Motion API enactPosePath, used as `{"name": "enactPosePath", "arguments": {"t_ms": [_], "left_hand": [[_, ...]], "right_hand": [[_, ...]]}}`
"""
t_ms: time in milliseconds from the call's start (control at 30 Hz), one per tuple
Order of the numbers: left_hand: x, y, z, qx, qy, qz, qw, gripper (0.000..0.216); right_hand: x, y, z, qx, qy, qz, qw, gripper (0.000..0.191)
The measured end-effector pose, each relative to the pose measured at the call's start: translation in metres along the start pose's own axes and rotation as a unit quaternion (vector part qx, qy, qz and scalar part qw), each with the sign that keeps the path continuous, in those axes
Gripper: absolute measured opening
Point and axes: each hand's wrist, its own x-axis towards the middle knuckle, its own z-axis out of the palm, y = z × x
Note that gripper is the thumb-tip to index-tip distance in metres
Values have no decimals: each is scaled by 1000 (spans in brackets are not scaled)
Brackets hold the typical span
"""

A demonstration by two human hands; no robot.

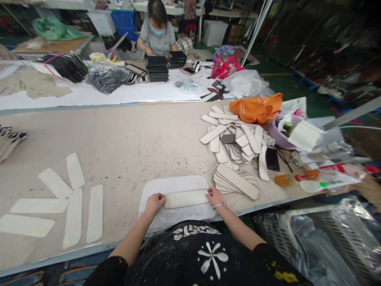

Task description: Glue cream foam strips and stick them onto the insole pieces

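Observation:
A long off-white strip with rounded corners and a dark edge (187, 198) lies level between my two hands, over a white sheet (175, 182) at the table's front edge. My left hand (155, 203) pinches its left end, and my right hand (215, 197) pinches its right end. Right of my right hand is a fanned stack of similar strips (236, 180). Behind that stack, a loose heap of white strips (218, 133) spreads over the table. To the left, several cream-coloured strips (73, 218) lie separately on the tabletop.
An orange bag (256, 109), a purple basin (279, 133) and a black phone (272, 159) sit at the right. Across the table, a co-worker (159, 35) sits behind dark stacked pieces (157, 68). A plastic crate (282, 230) stands below the right edge.

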Motion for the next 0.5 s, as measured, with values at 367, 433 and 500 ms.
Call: {"name": "enactPosePath", "arguments": {"t_ms": [367, 433, 500], "left_hand": [[-3, 0, 3, 12, 20, 12, 1000, 16], [-5, -2, 6, -2, 40, 6, 999, 13], [-8, -9, 9, -51, 63, 9, 997, 12]], "right_hand": [[3, 4, 4, -3, 6, 0, 1000, 19], [4, 4, 4, -2, 7, 1, 1000, 19], [3, 4, 4, -2, 6, 3, 1000, 19]]}}
